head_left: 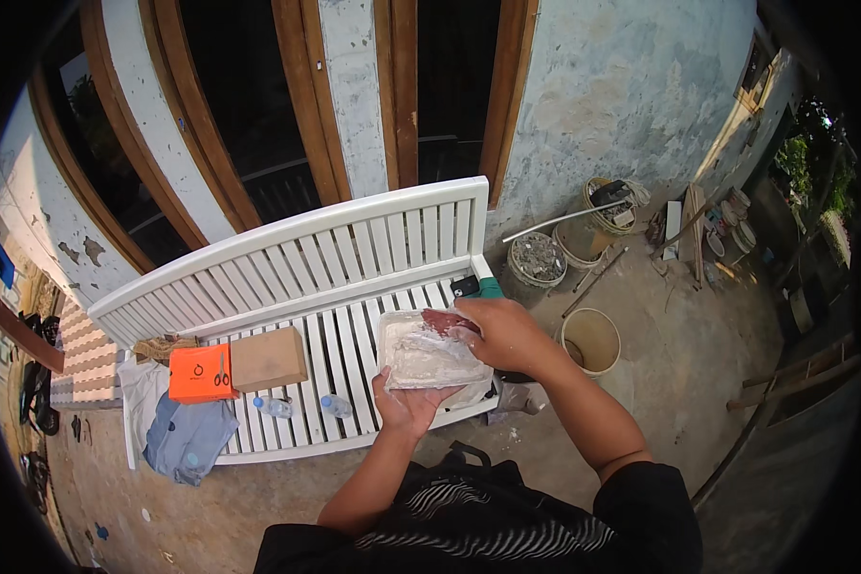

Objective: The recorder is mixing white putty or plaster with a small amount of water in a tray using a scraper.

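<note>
A shallow, pale rectangular tray [437,382] sits in my left hand [408,408], whose fingers and palm support it from below at its near edge. White paste [421,352] coats the inside of the tray and is smeared over its rim. My right hand [503,334] is closed around a dark red scraper [443,323] at the tray's far right part. White smears mark the scraper and the right fingers. The fingers hide part of the scraper, so its handle does not show fully. Both hands are above the seat of a white slatted bench [249,270].
On the bench lie an orange box [199,383] with scissors [223,371], a cardboard box [269,359], small bottles [336,406], a blue-grey plastic bag [189,442] and a black object [465,286]. Right of it stand a rubble-filled bucket [538,260] and a cream bucket [614,356].
</note>
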Motion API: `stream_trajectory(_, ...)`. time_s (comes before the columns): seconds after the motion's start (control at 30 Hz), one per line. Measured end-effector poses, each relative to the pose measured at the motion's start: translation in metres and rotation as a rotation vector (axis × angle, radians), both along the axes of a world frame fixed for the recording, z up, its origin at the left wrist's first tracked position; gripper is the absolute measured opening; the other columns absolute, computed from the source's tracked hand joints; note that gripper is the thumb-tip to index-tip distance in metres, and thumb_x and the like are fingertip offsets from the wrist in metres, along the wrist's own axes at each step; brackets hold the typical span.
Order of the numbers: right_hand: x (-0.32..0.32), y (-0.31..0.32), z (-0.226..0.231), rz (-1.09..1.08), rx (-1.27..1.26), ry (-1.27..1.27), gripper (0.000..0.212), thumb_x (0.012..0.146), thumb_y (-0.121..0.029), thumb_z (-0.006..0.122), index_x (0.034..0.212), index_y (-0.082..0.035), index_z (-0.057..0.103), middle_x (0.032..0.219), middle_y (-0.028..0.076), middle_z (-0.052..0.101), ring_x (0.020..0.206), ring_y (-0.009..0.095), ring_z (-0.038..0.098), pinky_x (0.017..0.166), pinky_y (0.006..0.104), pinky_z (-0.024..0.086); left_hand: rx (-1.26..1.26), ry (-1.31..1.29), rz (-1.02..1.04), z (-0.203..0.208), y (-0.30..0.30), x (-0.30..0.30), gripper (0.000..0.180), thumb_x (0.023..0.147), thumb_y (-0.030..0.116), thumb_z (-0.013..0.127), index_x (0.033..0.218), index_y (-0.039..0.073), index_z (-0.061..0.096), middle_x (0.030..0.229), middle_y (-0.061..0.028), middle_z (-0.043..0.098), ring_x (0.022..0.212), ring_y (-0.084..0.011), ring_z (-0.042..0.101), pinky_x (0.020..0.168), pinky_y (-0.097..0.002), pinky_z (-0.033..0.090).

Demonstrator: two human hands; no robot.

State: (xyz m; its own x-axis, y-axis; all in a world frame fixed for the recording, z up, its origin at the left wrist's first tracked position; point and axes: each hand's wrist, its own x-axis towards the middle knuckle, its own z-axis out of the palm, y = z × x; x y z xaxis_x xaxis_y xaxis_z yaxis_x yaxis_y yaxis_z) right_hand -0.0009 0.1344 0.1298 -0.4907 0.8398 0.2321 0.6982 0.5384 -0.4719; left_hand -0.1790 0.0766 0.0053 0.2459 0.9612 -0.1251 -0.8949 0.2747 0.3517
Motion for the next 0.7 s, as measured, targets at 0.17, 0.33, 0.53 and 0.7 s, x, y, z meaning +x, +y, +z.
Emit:
stream_trajectory(0.17,0.003,0.004,0.016,-0.056,0.104,-0.092,0.034,0.081,-0.012,0.067,0.114,-0.008,0.060,0.089,0.021,0.067,0.088,0.043,0.065,0.075,0.0526,0.051,0.006,0.002,-0.005,0.014,-0.005,0.011,0.090,0.084,0.054,0.049,0.155,0.006,0.023,0.156,-0.0217,0.033,0.142,-0.0448,0.035,0.110,-0.0704,0.030)
stream_trajectory(0.33,0.000,0.002,0.014,-0.008,0.076,-0.173,0.039,0.081,-0.010,0.064,0.119,-0.011,0.060,0.086,0.020,0.069,0.085,0.041,0.067,0.072,0.0531,0.051,0.062,0.030,-0.038,0.024,-0.007,0.018,0.086,0.086,0.054,0.046,0.155,0.008,0.023,0.156,-0.0200,0.033,0.142,-0.0442,0.034,0.110,-0.0714,0.031)
stream_trajectory(0.53,-0.008,-0.016,-0.007,0.027,0.160,-0.145,0.029,0.080,-0.010,0.066,0.109,-0.011,0.062,0.081,0.019,0.066,0.078,0.040,0.066,0.067,0.0504,0.052,0.073,0.080,0.000,0.020,-0.008,0.022,0.081,0.090,0.059,0.041,0.155,0.013,0.025,0.155,-0.0180,0.035,0.141,-0.0413,0.037,0.107,-0.0720,0.035)
stream_trajectory(0.7,-0.007,-0.018,-0.005,0.085,0.141,-0.127,0.025,0.081,-0.011,0.067,0.106,-0.009,0.060,0.080,0.019,0.065,0.075,0.041,0.065,0.065,0.0503,0.050,0.036,0.069,0.031,0.020,-0.011,0.019,0.078,0.091,0.059,0.038,0.154,0.014,0.027,0.154,-0.0173,0.036,0.140,-0.0407,0.039,0.106,-0.0717,0.036)
